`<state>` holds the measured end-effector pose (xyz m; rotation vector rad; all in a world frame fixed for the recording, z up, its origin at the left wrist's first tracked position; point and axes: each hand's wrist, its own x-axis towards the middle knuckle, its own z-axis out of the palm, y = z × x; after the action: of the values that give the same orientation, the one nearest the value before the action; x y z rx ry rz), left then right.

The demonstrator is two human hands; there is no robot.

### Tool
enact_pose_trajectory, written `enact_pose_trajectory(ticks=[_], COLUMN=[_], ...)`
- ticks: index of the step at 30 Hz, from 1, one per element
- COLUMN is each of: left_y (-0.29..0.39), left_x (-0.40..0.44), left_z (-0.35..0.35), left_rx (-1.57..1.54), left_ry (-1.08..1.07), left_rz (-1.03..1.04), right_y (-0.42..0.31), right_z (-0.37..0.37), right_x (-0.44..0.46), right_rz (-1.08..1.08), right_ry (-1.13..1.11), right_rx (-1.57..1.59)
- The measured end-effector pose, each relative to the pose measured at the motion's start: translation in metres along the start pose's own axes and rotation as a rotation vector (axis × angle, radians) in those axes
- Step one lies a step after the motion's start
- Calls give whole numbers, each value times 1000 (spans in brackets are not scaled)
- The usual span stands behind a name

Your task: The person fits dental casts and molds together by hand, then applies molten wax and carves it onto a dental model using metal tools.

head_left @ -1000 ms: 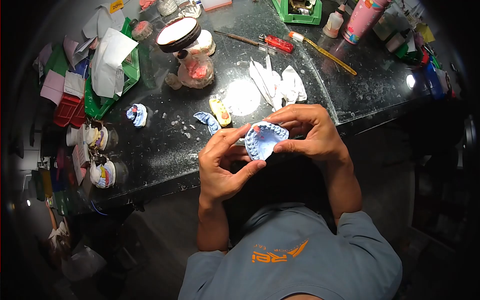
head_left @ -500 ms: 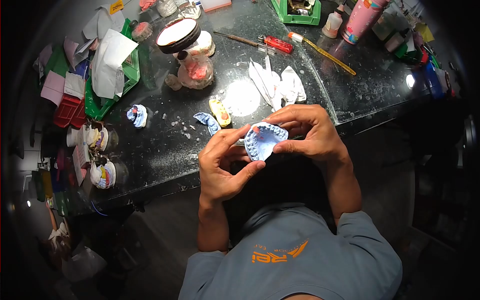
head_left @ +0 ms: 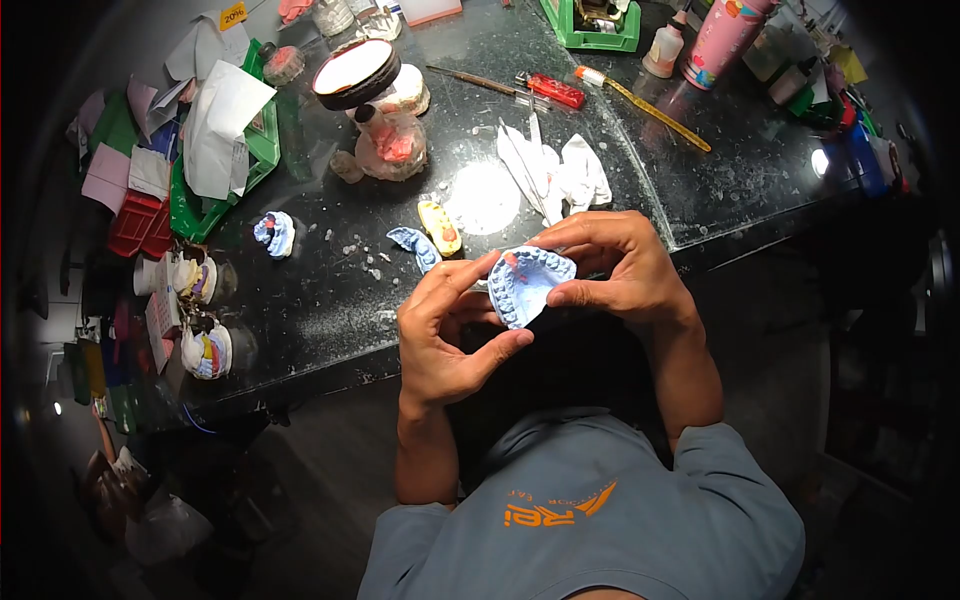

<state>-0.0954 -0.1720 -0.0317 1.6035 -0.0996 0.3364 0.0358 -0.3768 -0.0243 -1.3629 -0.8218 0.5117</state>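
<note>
Between my two hands, just off the bench's front edge, is a light blue dental arch model [head_left: 532,283] with a pink patch at its upper left. My left hand [head_left: 450,325] holds its left side, with the thumb below. My right hand [head_left: 620,270] grips its right side with thumb and fingers. Beyond my left hand, a yellow piece [head_left: 440,228] and a blue curved piece [head_left: 413,246] lie on the bench. Farther left sits a small blue and white model [head_left: 275,235].
On the dark bench [head_left: 330,300] are white cloths [head_left: 583,172], a red-handled tool [head_left: 556,90], a yellow brush [head_left: 655,112], a glass jar [head_left: 392,145] and a pink bottle [head_left: 725,42]. Green trays [head_left: 262,140] with papers and more models [head_left: 207,350] stand left.
The blue model has tilted slightly, and my left thumb has shifted a little downward and right off its lower edge. Both hands stay in nearly the same place.
</note>
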Motion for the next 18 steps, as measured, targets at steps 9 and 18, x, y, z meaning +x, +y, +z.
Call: enact_pose_trajectory(ticks=[9, 18], left_y=[-6, -1], left_x=[-1, -1], left_z=[-1, 0], left_rx=[6, 73], left_ry=[7, 23], left_rz=[-17, 0], right_y=[0, 3], right_z=[-2, 0], right_x=[-2, -1], right_rz=[31, 3], right_ry=[3, 9], right_rx=[-29, 20])
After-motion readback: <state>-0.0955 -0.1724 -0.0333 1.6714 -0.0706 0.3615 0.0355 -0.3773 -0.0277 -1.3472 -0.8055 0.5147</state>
